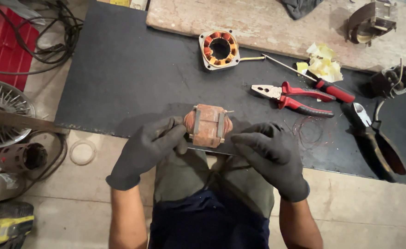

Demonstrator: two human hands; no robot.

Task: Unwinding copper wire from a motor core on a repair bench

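1. Left hand, in a dark glove, pinches the left end of a rusty wound coil block; fingers curled round it, thumb underneath (grip looks firm).
2. Right hand, also gloved, sits just beside the block at its 4 o'clock, fingers half curled, index toward the block. Cannot tell whether it touches the block or holds the thin wire below it.
3. The block is held above the near edge of the black mat, over the person's lap.
4. At 12 o'clock from the block: a square stator with copper windings, intact, lying flat on the mat.
5. At 2 o'clock: red-handled pliers and a screwdriver, both untouched. At 3 o'clock: a loose loop of fine wire and black cutters.
6. Progress, as judged: the block's windings remain in place; only a little loose wire lies about, so the work appears early.
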